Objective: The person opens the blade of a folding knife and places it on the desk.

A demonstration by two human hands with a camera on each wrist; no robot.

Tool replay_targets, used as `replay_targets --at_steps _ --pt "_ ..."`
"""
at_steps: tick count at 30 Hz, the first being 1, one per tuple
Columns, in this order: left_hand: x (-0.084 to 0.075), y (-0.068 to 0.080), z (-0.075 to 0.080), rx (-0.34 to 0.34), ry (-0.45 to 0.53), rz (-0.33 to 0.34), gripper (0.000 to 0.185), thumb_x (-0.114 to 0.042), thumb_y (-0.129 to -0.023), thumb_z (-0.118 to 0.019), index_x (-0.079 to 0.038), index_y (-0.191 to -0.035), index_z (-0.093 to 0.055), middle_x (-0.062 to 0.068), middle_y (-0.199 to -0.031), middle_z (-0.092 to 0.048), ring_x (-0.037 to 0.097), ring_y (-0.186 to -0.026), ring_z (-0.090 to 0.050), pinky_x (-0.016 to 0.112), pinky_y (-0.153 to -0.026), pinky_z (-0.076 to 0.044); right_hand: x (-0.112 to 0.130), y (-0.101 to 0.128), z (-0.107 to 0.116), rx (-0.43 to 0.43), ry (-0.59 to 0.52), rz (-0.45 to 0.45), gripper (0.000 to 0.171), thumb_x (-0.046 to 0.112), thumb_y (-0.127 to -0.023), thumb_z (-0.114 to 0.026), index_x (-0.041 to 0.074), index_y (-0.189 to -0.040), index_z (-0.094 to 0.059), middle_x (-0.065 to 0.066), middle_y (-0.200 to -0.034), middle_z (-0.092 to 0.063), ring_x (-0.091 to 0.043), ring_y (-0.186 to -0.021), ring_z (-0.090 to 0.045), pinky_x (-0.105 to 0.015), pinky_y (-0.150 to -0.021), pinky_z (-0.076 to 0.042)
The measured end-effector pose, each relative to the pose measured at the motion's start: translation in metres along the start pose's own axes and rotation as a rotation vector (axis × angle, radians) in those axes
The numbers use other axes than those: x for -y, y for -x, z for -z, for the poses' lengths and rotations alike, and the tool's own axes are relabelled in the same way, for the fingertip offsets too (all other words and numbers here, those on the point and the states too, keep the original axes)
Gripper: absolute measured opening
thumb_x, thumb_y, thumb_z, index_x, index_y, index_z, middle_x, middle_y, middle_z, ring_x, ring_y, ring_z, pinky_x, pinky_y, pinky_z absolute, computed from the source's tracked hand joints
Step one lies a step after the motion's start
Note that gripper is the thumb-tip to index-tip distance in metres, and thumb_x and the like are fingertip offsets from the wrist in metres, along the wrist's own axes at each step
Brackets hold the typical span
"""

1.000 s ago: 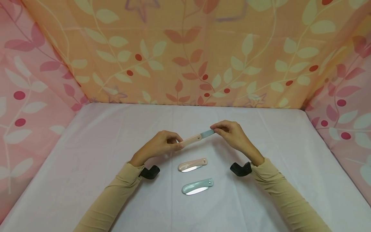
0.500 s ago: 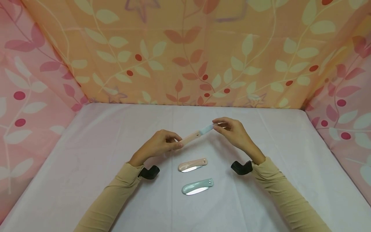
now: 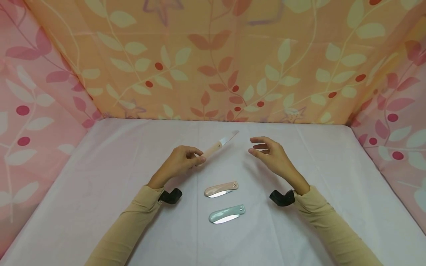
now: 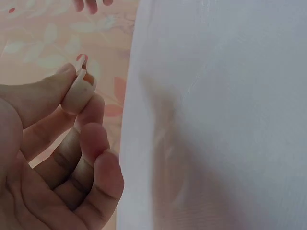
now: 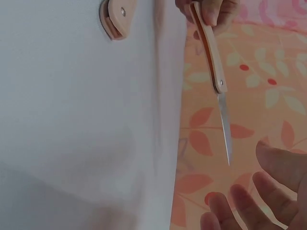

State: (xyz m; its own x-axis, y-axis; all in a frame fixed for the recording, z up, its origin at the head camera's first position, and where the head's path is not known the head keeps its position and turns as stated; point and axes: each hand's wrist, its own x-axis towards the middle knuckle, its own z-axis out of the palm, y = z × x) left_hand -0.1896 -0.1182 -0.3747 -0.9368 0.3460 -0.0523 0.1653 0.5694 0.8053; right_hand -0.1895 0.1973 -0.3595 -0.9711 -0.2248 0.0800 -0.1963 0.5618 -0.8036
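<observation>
Left hand (image 3: 181, 162): thumb and index finger pinch the handle end of the open knife; in my left wrist view the other fingers curl in below, clear of it.
Right hand (image 3: 271, 153): holds nothing; I see thumb and fingers parted, loosely bent, with a gap between them and the blade tip.
Open knife (image 3: 212, 149): one, pale pink handle, blade (image 3: 229, 137) swung out in line with it; raised above the table, slanting away from the left hand toward the back cloth, tip free and nearest the right hand's fingers.
Handle slot (image 5: 207, 50): runs along the open knife's handle, orange-brown within; my right wrist view shows the blade outside it, joined at the pivot.
Folded pink knife (image 3: 221, 187): one, lying flat between the two forearms; handle houses the blade in part, an edge of bright steel showing on the near side.
Folded green knife (image 3: 227, 212): one, flat, just nearer me than the pink, well apart from both hands; its blade likewise sits partly inside the handle, pivot end to the right.
Tabletop: white cloth (image 3: 159, 236), lightly creased.
Surround: orange leaf-print back cloth (image 3: 213, 74), pink side cloths (image 3: 36, 147).
Wrists: black mounts (image 3: 171, 196), beige sleeves (image 3: 124, 225).
</observation>
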Motion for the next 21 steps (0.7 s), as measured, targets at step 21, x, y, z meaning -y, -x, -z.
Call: replay_targets --at_steps 21 --pt "0.011 -0.024 0.002 -0.190 -0.070 0.031 0.025 -0.026 -0.090 -0.074 -0.003 -0.100 -0.077 0.009 -0.073 -0.072 0.012 -0.062 -0.056 0.025 -0.057 -0.042 0.002 0.032 -0.026 0.097 0.005 0.047 0.041 0.023 -0.093 -0.071 0.004 -0.128 -0.062 -0.016 -0.127 -0.066 -0.030 -0.112 -0.065 -0.046 -0.094 -0.053"
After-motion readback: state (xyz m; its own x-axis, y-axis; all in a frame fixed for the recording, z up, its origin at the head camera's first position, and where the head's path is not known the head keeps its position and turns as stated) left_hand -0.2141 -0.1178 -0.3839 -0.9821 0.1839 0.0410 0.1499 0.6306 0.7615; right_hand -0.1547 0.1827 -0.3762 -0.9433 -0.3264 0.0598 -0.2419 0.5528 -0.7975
